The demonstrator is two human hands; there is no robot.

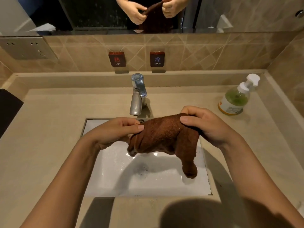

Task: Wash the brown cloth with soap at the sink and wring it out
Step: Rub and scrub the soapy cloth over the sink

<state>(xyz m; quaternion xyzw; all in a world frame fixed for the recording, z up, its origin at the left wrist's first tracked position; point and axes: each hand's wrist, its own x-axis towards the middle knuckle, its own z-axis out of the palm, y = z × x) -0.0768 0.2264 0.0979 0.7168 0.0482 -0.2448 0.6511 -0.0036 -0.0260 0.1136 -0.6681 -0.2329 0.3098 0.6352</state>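
Note:
The brown cloth (166,135) hangs bunched over the white sink basin (115,181), one corner drooping down toward the basin's right side. My left hand (115,130) pinches the cloth's left edge between thumb and fingers. At the cloth's upper right end, my right hand (204,124) grips it with fingers curled over the top. A chrome tap (138,94) stands just behind the cloth, and no water runs from it. The pump bottle of green soap (235,99) stands on the counter at the right, away from both hands.
A beige stone counter (49,129) surrounds the basin, whose floor shows water drops near the drain (143,170). HOT (117,59) and COLD (157,59) signs hang on the tiled wall under a mirror (98,14). A dark object (8,109) lies at the left edge.

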